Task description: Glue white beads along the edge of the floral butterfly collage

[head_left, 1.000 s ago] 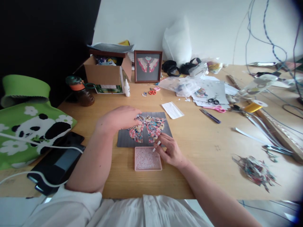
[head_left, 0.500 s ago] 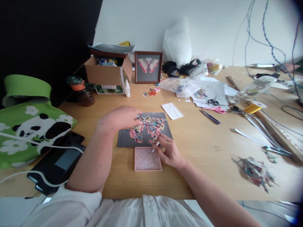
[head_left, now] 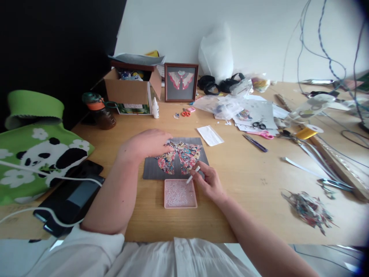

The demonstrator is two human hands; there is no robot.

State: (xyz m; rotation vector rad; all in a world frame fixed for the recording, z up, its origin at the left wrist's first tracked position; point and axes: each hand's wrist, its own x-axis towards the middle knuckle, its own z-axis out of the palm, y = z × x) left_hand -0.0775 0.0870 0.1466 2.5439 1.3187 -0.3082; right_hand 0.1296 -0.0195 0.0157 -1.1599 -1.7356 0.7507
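A grey card (head_left: 150,171) lies on the wooden table (head_left: 236,169), with a floral paper collar shape (head_left: 184,154) on it. My left hand (head_left: 145,145) rests palm down on the card's upper left, fingertips pressed on the collar's top. My right hand (head_left: 210,181) pinches a small white pen tool (head_left: 192,175), its tip at the top edge of a pink tray (head_left: 180,193) filled with tiny beads, just in front of the card.
A panda bag (head_left: 40,152), phone (head_left: 83,171) and tablet (head_left: 67,200) lie at left. At the back stand a cardboard box (head_left: 129,90), a bottle (head_left: 99,111), a glue bottle (head_left: 155,108) and a framed collar (head_left: 181,81). Scissors (head_left: 263,134), papers, wires and paper scraps (head_left: 308,207) clutter the right.
My right hand has tilted the pen tool and brought its tip down to the bead tray's top edge. The left hand has stayed put.
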